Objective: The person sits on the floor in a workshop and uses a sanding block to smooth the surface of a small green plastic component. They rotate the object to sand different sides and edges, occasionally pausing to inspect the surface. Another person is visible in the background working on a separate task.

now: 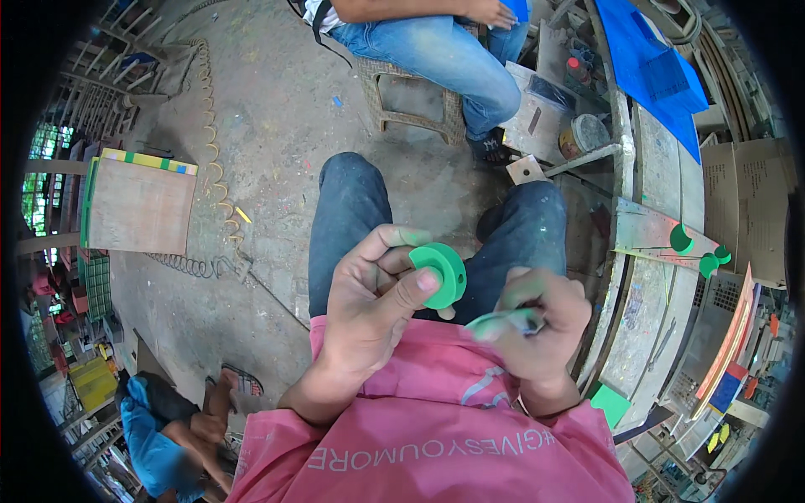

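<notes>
My left hand (365, 302) pinches a green rounded piece (451, 272) between thumb and fingers, over my lap. The piece is thick and curved like a partial disc, with a small dark hole in its edge. Close by on the right, my right hand (545, 323) is closed and smeared by motion. A thin, pale green and greyish piece (493, 325) sticks out of its fingers toward the left hand; blur hides what kind it is. The two hands are a short gap apart.
A wooden bench (641, 323) runs along my right, bearing several small green round pieces (681, 240) and a green flat piece (610, 406). One person (428, 54) sits ahead on a stool; another person (172, 432) is at lower left. A coiled hose (220, 172) and stacked boards (141, 205) lie left.
</notes>
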